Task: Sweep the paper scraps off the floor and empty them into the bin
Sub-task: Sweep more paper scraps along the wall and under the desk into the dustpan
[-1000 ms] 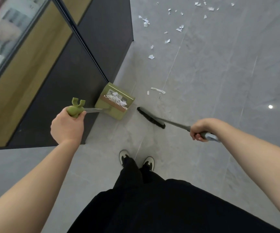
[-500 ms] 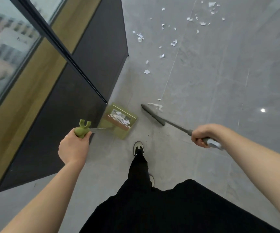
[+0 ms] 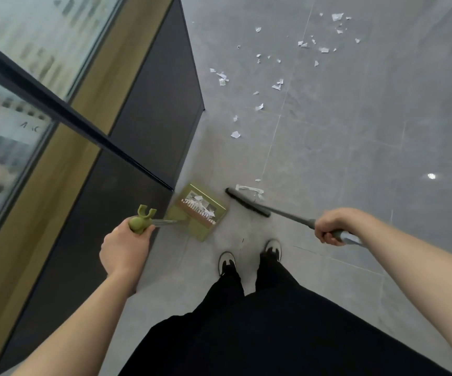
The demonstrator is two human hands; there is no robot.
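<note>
While most of the paper scraps (image 3: 276, 85) lie scattered over the grey floor (image 3: 355, 137) well beyond the dustpan (image 3: 202, 211), the step in hand looks like gathering: a long strip of paper (image 3: 250, 189) lies just past the broom head (image 3: 246, 202), which sits just to the right of the dustpan, close to it but apart. The left hand (image 3: 124, 246) is wrapped tight around the green grip of the dustpan's handle (image 3: 140, 222), and the right hand (image 3: 330, 226) is closed around the broom handle (image 3: 292, 217), fingers curled under it. The dustpan already carries a small heap of white bits (its open side faces away from the feet (image 3: 249, 256)) and sits against the foot of the dark cabinet (image 3: 151, 131). No bin shows anywhere, so emptying is likely some way off. The next move, as I judge it, calls for reaching the bristles past the strip and drawing it back toward the dustpan's lip, with the pan held low so the light paper does not skate under it; the farther scraps would then need a step forward. Compared with a second ago, the broom head has moved forward from beside the dustpan to reach the strip, the person has stepped closer along the cabinet, and both grips are unchanged.
</note>
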